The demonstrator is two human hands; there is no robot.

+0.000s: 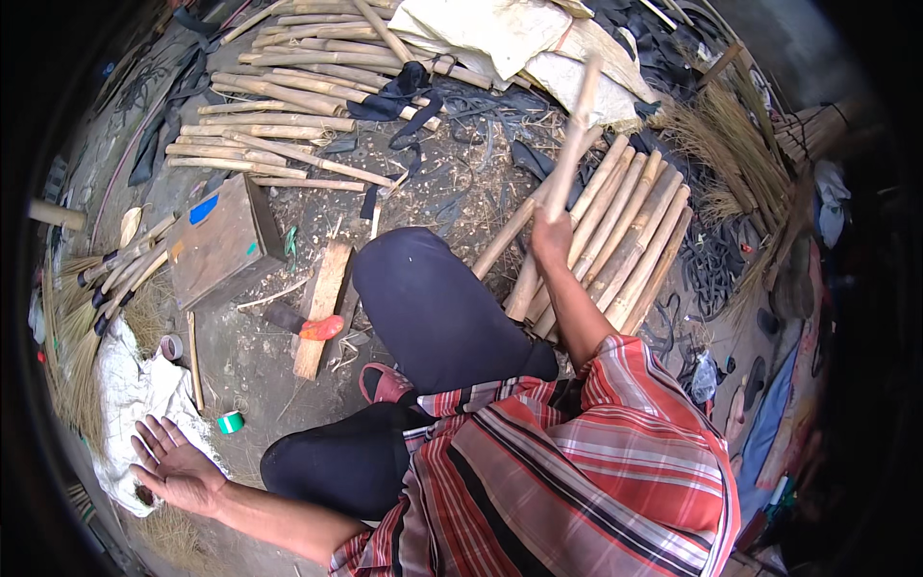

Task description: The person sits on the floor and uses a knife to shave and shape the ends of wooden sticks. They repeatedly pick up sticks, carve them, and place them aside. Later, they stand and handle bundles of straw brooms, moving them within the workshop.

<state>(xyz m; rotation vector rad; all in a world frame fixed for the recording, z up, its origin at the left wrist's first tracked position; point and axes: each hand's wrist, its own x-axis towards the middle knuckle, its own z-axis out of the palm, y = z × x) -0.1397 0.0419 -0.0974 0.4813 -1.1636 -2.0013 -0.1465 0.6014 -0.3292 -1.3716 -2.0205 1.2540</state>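
Observation:
My right hand (pixel 552 234) grips a pale bamboo stick (pixel 577 130) and holds it raised and tilted above a row of similar bamboo sticks (pixel 630 236) lying side by side on the ground to my right. My left hand (pixel 173 468) is open, palm up with fingers spread, resting low at my left beside a white sack (pixel 130 394). A small green tape roll (pixel 230 421) lies just right of that hand. My bent knee in dark trousers (pixel 433 308) sits between the two hands.
A heap of bamboo poles (pixel 288 106) lies at the far left. A wooden box (pixel 219 240), a wooden plank (pixel 322 308) and a tool with an orange handle (pixel 310 325) sit ahead. Broom bundles (pixel 101 288) lie left, dry grass (pixel 726 144) right, black rubber strips scattered around.

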